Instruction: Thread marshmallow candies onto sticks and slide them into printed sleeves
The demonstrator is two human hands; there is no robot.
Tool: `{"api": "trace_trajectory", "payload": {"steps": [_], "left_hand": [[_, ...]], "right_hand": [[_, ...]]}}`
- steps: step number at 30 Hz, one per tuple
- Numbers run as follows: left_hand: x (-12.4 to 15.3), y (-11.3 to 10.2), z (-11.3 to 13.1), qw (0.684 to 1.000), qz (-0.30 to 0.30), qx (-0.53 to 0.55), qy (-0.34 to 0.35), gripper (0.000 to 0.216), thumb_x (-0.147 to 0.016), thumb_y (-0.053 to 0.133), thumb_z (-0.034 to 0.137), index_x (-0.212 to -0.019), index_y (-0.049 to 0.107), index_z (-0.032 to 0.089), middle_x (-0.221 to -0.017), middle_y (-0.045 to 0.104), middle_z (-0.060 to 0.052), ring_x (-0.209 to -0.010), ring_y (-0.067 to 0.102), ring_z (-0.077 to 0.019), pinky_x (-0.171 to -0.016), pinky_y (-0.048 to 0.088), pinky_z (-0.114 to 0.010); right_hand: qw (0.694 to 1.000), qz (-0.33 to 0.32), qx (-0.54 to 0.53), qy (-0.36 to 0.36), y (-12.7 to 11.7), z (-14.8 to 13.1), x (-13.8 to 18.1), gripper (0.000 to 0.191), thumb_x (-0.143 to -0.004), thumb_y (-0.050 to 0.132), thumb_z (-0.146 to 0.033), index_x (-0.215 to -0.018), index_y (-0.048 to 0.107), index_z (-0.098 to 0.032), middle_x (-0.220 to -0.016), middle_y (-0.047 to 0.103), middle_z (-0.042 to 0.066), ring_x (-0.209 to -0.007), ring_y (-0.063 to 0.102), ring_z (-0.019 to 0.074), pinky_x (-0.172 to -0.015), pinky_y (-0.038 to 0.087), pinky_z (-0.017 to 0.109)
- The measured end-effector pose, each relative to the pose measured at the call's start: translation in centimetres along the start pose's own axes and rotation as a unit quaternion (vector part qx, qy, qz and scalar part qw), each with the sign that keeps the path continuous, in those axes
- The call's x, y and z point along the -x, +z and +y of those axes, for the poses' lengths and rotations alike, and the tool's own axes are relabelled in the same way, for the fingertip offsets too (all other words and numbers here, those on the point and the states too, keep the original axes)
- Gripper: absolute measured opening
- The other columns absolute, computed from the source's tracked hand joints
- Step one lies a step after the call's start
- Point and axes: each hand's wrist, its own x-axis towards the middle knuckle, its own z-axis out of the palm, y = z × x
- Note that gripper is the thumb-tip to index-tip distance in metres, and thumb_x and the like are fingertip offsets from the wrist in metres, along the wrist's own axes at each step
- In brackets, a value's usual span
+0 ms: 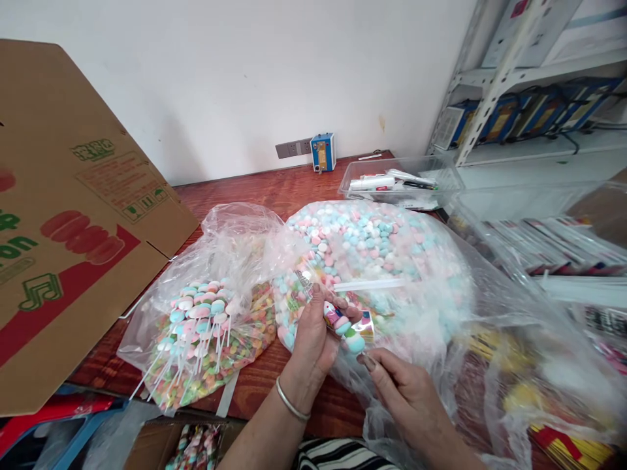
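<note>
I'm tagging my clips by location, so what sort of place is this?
Probably a small candy-packing workspace, judging by the bagged pastel candies, the skewered candies on white sticks and the printed cardboard carton.

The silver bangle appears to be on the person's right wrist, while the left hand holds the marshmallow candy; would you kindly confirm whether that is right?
Not quite: the head view shows the silver bangle on the left wrist, not the right. The left hand does hold the marshmallow candy.

Two hands (316, 329) (404, 385), one held marshmallow skewer (355, 343), more than ten piled skewers (200, 311), one bangle (289, 401), one printed carton (63, 163)
</note>
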Motion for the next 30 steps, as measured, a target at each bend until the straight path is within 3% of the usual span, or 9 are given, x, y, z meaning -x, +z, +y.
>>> {"api": "trace_trajectory", "payload": {"steps": [4,6,9,13,15,18,21,24,30], "left_hand": [[-0.3,0.3,-1.2,0.996,0.081,-0.007,0.046,0.045,-0.070,0.075,0.055,-0.066,0.056,0.015,-0.059,0.059,0.001,-0.053,0.062,-0.0125,-0.061,0.056,-0.030],[-0.3,0.3,-1.6,0.994,0.091,-0.010,0.050,0.046,-0.070,0.074,0.057,-0.066,0.055,0.016,-0.059,0.059,0.001,-0.054,0.063,-0.0130,-0.061,0.056,-0.029],[0.1,0.2,-2.2,0.996,0.063,-0.029,0.049,0.045,-0.071,0.074,0.056,-0.065,0.054,0.016,-0.057,0.058,0.001,-0.054,0.063,-0.0142,-0.060,0.054,-0.028],[1.1,-0.4,-2.5,0.996,-0.044,-0.081,-0.018,0.039,-0.076,0.072,0.050,-0.070,0.058,0.014,-0.060,0.060,0.000,-0.062,0.066,-0.0163,-0.066,0.054,-0.029],[1.1,-0.7,-2.0,0.993,-0.080,-0.081,-0.038,0.036,-0.077,0.073,0.048,-0.083,0.062,0.014,-0.075,0.067,-0.005,-0.075,0.069,-0.0198,-0.073,0.054,-0.032],[0.4,-0.7,-0.7,0.995,-0.092,-0.044,0.001,0.044,-0.074,0.076,0.045,-0.105,0.062,0.017,-0.105,0.069,-0.010,-0.093,0.068,-0.0219,-0.082,0.053,-0.035],[-0.4,-0.2,0.2,0.996,-0.077,-0.020,0.050,0.044,-0.073,0.080,0.035,-0.109,0.061,0.019,-0.083,0.065,0.000,-0.073,0.065,-0.0126,-0.076,0.054,-0.029],[-0.3,0.6,-0.5,0.996,-0.070,-0.026,0.039,0.033,-0.072,0.080,0.032,-0.095,0.062,0.017,-0.058,0.047,0.008,-0.047,0.047,-0.0044,-0.057,0.048,-0.020],[0.4,0.8,-2.0,0.998,-0.053,-0.018,0.006,0.032,-0.072,0.079,0.037,-0.084,0.061,0.015,-0.058,0.048,0.006,-0.050,0.048,-0.0058,-0.053,0.045,-0.018]], "right_hand": [[0.949,0.109,0.233,-0.181,1.6,0.3,0.4,0.018,-0.097,0.046,-0.017,-0.096,0.064,-0.012,-0.059,0.062,0.001,-0.051,0.055,0.0153,-0.056,0.038,0.028],[0.924,0.129,0.285,-0.219,2.2,0.4,0.5,0.018,-0.095,0.048,-0.013,-0.103,0.063,-0.008,-0.056,0.062,0.001,-0.049,0.055,0.0156,-0.058,0.038,0.030],[0.954,0.122,0.224,-0.156,2.2,0.6,0.2,0.023,-0.098,0.042,-0.018,-0.100,0.064,-0.011,-0.060,0.063,0.002,-0.051,0.057,0.0161,-0.054,0.038,0.028],[0.997,0.063,0.037,0.003,1.4,0.6,-0.3,0.028,-0.100,0.039,-0.029,-0.087,0.062,-0.017,-0.066,0.063,0.000,-0.056,0.058,0.0134,-0.053,0.041,0.022],[0.997,0.058,-0.017,0.043,1.1,0.5,-0.4,0.028,-0.099,0.041,-0.032,-0.086,0.061,-0.018,-0.070,0.063,-0.001,-0.060,0.058,0.0133,-0.056,0.043,0.021],[0.995,0.058,-0.048,0.064,0.9,0.4,-0.3,0.028,-0.098,0.042,-0.035,-0.086,0.061,-0.018,-0.070,0.060,-0.002,-0.061,0.055,0.0132,-0.058,0.042,0.021],[0.995,0.051,-0.050,0.067,1.2,0.2,-0.3,0.029,-0.098,0.042,-0.035,-0.084,0.061,-0.019,-0.066,0.056,-0.003,-0.059,0.052,0.0129,-0.057,0.040,0.021],[0.996,0.052,-0.041,0.063,1.6,0.0,-0.7,0.031,-0.098,0.041,-0.035,-0.080,0.059,-0.019,-0.066,0.056,-0.002,-0.059,0.052,0.0133,-0.057,0.040,0.022],[0.997,0.048,0.007,0.068,1.2,-0.3,-1.2,0.024,-0.097,0.044,-0.035,-0.090,0.060,-0.018,-0.065,0.061,-0.002,-0.057,0.056,0.0148,-0.055,0.041,0.023]]}}
